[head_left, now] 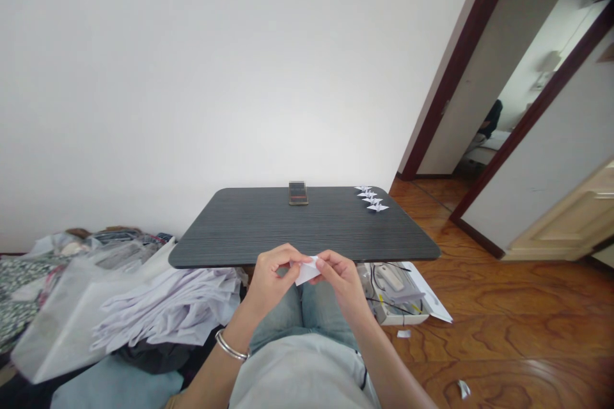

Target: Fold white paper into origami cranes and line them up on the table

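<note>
- Folded white paper (307, 270): a small piece pinched between both hands, held over the person's lap just in front of the near edge of the bench (240, 230).
- Far left: a heap of clothes and patterned fabric (29, 275) lies on the floor against the wall.
- Next to it, a translucent plastic bag (62, 307) and a pile of white cloth (167, 307) reach under the bench's left corner.
- Left hand (271, 278): fingers curled narrow, thumb and fingertips closed on the left end of the paper; a silver bangle (231, 346) sits on that wrist.
- Right hand (341, 275): fingers likewise drawn together, gripping the paper's right end, touching the left hand's fingertips.
- Below the hands, blue jeans (307, 313) and a pale shirt show.
- On the dark wood-grain bench, a phone (298, 193) stands at the far edge, centre.
- Right of it, a row of small folded white paper figures (371, 199) runs along the far right corner.
- Under the bench's right side, an open white box (398, 297) with cables rests on the wooden floor (503, 332).
- Paper scraps (463, 388) lie on the floor to the right.
- Far right: an open doorway (503, 121).
</note>
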Available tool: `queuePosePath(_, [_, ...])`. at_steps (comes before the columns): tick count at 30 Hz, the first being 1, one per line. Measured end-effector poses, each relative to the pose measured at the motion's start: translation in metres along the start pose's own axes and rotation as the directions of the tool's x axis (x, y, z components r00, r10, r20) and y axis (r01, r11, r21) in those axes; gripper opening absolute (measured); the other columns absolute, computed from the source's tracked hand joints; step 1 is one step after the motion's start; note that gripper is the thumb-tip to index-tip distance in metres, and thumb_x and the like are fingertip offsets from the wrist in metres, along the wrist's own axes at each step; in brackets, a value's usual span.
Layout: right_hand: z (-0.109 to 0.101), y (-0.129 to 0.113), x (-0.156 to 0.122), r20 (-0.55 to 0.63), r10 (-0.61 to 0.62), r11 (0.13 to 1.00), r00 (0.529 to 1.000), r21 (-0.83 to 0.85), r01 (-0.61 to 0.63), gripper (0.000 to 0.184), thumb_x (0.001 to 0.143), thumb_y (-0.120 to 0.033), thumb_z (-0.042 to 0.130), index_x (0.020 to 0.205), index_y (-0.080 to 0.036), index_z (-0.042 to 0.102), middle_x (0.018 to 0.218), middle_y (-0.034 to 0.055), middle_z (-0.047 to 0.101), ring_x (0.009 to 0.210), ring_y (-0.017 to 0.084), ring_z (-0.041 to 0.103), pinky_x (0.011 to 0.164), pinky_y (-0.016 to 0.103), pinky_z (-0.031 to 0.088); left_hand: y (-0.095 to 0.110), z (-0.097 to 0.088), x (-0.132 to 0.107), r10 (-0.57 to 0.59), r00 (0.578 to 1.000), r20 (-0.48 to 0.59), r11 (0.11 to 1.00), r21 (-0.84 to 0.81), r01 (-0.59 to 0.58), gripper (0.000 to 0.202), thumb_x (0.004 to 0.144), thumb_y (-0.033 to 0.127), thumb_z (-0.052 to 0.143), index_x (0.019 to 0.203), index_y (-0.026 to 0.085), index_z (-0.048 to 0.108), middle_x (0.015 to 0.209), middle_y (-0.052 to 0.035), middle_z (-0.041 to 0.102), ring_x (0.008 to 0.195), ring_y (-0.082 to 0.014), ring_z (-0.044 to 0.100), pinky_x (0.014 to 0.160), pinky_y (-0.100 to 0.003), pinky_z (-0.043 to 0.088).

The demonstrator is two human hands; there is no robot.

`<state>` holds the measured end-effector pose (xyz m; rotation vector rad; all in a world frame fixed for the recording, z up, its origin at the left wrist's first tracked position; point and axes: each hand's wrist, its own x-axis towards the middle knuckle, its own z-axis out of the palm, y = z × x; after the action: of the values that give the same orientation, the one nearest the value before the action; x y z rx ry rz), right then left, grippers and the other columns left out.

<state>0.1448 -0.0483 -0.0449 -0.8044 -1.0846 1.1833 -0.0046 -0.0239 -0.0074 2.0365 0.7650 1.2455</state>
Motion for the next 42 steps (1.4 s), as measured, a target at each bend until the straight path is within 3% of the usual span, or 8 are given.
queuePosePath(15, [0.003, -0.009, -0.003, -0.056, -0.070, 0.991, 0.996, -0.121, 0.063, 0.027, 0.076, -0.040, 0.061, 0.064, -0.017, 0.065, 0.058, -0.0004, 0.058, 0.055, 0.013, 0.053, 0.051, 0.022, 0.048, -0.003, -0.001, -0.003, 0.171, 0.984, 0.049, 0.976, 0.132, -0.176, 0.026, 0.079, 0.004, 0.048, 0.087, 0.016, 0.069, 0.078, -0.0049, 0.065, 0.070, -0.0118, 0.060, 0.063, -0.021, 0.045])
queuePosePath(21, [0.004, -0.010, -0.003, -0.079, -0.061, 0.992, 0.995, -0.115, 0.051, 0.028, 0.075, -0.042, 0.062, 0.063, -0.016, 0.063, 0.055, -0.0010, 0.057, 0.053, 0.012, 0.052, 0.049, 0.022, 0.047, -0.003, -0.003, -0.002, 0.173, 0.981, 0.084, 0.971, 0.155, -0.185, 0.028, 0.080, 0.006, 0.046, 0.090, 0.017, 0.069, 0.078, -0.0051, 0.064, 0.071, -0.0121, 0.059, 0.063, -0.022, 0.045])
queuePosePath(28, [0.004, -0.012, -0.003, -0.081, 0.014, 0.999, 0.997, -0.033, -0.016, 0.027, 0.072, -0.038, 0.066, 0.058, -0.016, 0.060, 0.051, -0.0021, 0.056, 0.047, 0.010, 0.049, 0.044, 0.020, 0.045, 0.003, -0.006, -0.001, 0.079, 0.988, 0.135, 0.997, 0.016, -0.082, 0.022, 0.082, 0.018, 0.049, 0.090, 0.014, 0.068, 0.079, -0.0072, 0.063, 0.070, -0.0144, 0.058, 0.061, -0.024, 0.045])
queuePosePath(35, [0.007, -0.021, -0.007, -0.033, 0.067, 0.994, 0.997, 0.094, -0.064, 0.025, 0.071, -0.035, 0.068, 0.058, -0.016, 0.059, 0.050, -0.0025, 0.058, 0.042, 0.008, 0.050, 0.040, 0.018, 0.043, 0.007, 0.001, -0.004, -0.223, 0.973, 0.064, 0.948, -0.219, 0.231, 0.019, 0.079, 0.029, 0.059, 0.080, 0.012, 0.067, 0.074, -0.0056, 0.067, 0.065, -0.0135, 0.059, 0.056, -0.021, 0.044])
queuePosePath(42, [0.007, -0.026, -0.011, 0.026, 0.065, 0.988, 0.998, 0.135, -0.068, 0.025, 0.073, -0.038, 0.067, 0.060, -0.017, 0.060, 0.052, -0.0023, 0.059, 0.045, 0.009, 0.052, 0.043, 0.019, 0.046, 0.012, 0.001, -0.006, -0.266, 0.964, 0.030, 0.921, -0.287, 0.263, 0.019, 0.077, 0.029, 0.062, 0.081, 0.012, 0.068, 0.075, -0.0063, 0.068, 0.064, -0.0133, 0.059, 0.055, -0.021, 0.045])
